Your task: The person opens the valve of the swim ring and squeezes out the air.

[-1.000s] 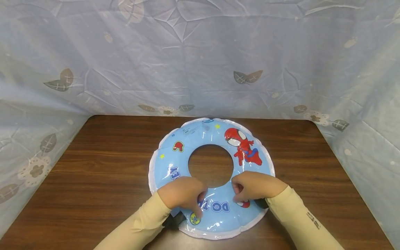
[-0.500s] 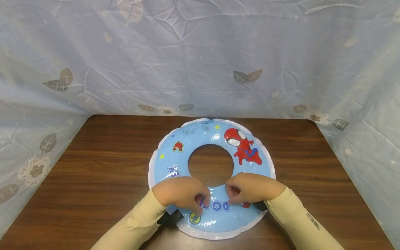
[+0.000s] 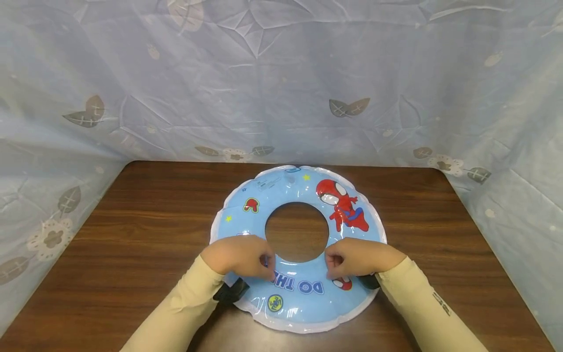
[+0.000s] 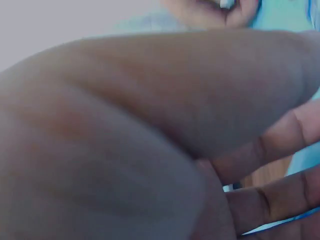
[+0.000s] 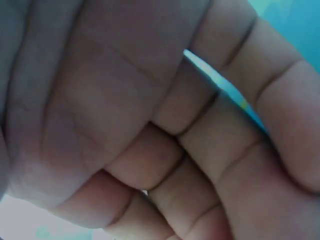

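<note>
An inflated light-blue swim ring [image 3: 303, 310] with a pale crimped edge lies flat on the table, printed with a red cartoon figure, stars and blue letters. Over its near left part, my left hand [image 3: 241, 256] hangs with bent fingers, thumb apart from them. Beside the central hole, my right hand [image 3: 360, 257] is over the near right part, fingers loosely curled downward. Nothing shows between the fingers of either hand. In the left wrist view the thumb side fills the frame and fingers [image 4: 265, 150] show beneath. Curled fingers [image 5: 235, 140] fill the right wrist view. Fingertip contact is hard to tell.
The dark wood-grain table [image 3: 145, 244] extends on both sides of the ring. A pale blue patterned curtain [image 3: 281, 88] hangs behind it and along both sides. A black wrist strap [image 3: 230, 292] shows under the left wrist.
My left hand has moved left and away from me, uncovering more blue letters. My right hand shifted slightly left, then back right. The ring stays in nearly the same place.
</note>
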The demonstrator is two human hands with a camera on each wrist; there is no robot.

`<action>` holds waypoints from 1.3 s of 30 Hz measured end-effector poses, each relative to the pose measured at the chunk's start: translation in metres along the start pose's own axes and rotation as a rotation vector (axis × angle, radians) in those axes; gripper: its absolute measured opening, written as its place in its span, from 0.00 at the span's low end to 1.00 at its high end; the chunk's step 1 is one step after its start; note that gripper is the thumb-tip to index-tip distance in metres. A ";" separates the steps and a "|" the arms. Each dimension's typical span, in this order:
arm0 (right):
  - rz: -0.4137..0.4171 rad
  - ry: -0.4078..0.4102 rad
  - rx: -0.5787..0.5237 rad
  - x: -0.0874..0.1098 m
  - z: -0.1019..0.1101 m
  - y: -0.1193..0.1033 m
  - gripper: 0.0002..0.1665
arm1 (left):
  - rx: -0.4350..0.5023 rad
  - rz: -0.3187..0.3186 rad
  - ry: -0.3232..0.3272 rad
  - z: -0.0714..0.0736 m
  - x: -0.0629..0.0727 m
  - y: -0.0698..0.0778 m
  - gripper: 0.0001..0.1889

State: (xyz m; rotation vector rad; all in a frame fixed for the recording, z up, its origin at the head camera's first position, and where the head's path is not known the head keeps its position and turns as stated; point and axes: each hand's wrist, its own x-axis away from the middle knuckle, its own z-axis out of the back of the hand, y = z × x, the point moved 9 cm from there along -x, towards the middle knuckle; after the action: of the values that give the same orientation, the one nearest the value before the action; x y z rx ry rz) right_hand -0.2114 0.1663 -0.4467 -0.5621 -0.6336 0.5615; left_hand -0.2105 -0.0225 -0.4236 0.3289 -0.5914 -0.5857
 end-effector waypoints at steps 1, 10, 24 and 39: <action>-0.009 0.007 0.002 0.000 0.003 0.005 0.14 | 0.013 0.021 0.007 0.004 -0.001 -0.008 0.11; -0.101 0.138 0.021 0.006 0.033 0.045 0.14 | 0.050 0.125 0.143 0.028 -0.005 -0.061 0.09; -0.256 0.291 0.149 0.020 0.059 0.063 0.24 | -0.076 0.257 0.234 0.043 0.003 -0.081 0.28; -0.129 0.363 0.275 0.006 0.057 0.042 0.40 | -0.136 0.138 0.375 0.047 -0.009 -0.064 0.40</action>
State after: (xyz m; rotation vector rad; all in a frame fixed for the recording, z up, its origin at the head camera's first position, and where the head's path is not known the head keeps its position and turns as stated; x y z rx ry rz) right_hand -0.2583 0.2170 -0.4327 -0.3480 -0.2399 0.4029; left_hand -0.2716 -0.0736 -0.4189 0.2584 -0.2093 -0.4141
